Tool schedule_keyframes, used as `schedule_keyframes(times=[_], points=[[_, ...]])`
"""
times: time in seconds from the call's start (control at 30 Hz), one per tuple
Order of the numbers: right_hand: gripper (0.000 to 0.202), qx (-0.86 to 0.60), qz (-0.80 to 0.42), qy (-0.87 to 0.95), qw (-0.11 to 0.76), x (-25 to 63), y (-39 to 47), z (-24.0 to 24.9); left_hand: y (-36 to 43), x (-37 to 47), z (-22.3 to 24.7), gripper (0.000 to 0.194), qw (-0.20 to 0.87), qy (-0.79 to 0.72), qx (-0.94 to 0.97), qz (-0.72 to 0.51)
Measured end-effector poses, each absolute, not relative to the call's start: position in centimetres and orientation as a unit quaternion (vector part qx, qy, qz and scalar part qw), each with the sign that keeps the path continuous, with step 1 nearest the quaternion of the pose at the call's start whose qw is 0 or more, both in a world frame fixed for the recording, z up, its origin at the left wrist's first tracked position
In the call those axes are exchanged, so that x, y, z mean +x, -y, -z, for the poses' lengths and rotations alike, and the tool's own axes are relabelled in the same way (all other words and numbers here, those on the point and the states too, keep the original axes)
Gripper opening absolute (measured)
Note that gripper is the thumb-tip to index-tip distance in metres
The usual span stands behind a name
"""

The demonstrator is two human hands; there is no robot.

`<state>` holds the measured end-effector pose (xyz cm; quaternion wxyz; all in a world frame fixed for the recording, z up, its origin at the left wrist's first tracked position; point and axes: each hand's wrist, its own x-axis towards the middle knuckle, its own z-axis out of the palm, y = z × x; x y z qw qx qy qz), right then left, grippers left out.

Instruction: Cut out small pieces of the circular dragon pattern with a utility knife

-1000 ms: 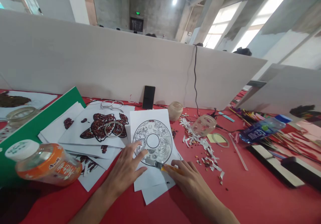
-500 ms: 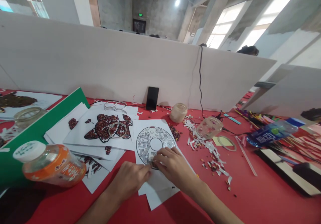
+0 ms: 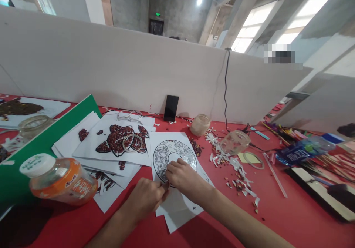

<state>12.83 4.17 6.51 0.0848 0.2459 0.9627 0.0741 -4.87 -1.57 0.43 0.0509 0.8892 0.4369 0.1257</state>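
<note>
A printed sheet with a round dragon pattern (image 3: pixel 161 155) lies on the red table between my hands. Over its lower left edge, my left hand (image 3: pixel 148 194) is closed, thumb and forefinger pinched at a tiny dark spot I cannot identify. My right hand (image 3: pixel 183 176), its fingers curled together, rests over the lower part of the ring and meets the left fingertips. Whatever it grips is hidden. Left of the pattern, a sheet bears a fish-like shape filled with dark red beans (image 3: pixel 120 137), with a clear tape ring (image 3: pixel 132 143) on top.
At left stand an orange-labelled bottle (image 3: pixel 62 181) and a green board (image 3: pixel 55 133). A phone (image 3: pixel 171 108) leans against the white partition (image 3: pixel 124 70). Two glass jars, one a cloudy jar (image 3: pixel 200 125), loose beans (image 3: pixel 195 146), paper scraps (image 3: pixel 235 166) and a water bottle (image 3: pixel 305 148) occupy the right side.
My right hand has turned and its fingers have curled in more over the ring. My left hand stays about where it was. The whole view has shifted slightly.
</note>
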Motion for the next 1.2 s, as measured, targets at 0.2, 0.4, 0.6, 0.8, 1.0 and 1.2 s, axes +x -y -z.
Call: schedule_keyframes(times=[0.2, 0.4, 0.6, 0.8, 1.0, 1.2], points=[[0.007, 0.234, -0.073, -0.965, 0.088, 12.7, -4.8, -6.2, 1.6, -4.9, -0.7, 0.018, 0.054, -0.439, 0.889, -0.117], [0.014, 0.32, 0.053, -0.946, 0.007, 14.9, -4.8, -6.2, 1.6, -5.1, -0.5, 0.023, 0.083, -0.432, 0.887, -0.143], [0.022, 0.427, 0.109, -0.894, -0.079, 20.4, 0.4, -5.4, 1.6, -5.2, -0.6, 0.028, 0.101, -0.478, 0.852, -0.189], [0.019, 0.445, 0.104, -0.883, -0.111, 23.2, 2.3, -4.1, 0.9, -5.6, -0.7, 0.039, 0.088, -0.452, 0.85, -0.254], [0.031, 0.437, 0.144, -0.876, -0.142, 23.0, 2.3, -4.6, 0.6, -5.8, -0.6, 0.035, 0.135, -0.443, 0.85, -0.251], [0.032, 0.483, 0.24, -0.828, -0.15, 23.0, 2.6, -4.7, 0.6, -6.1, -0.2, 0.039, 0.145, -0.447, 0.846, -0.25]])
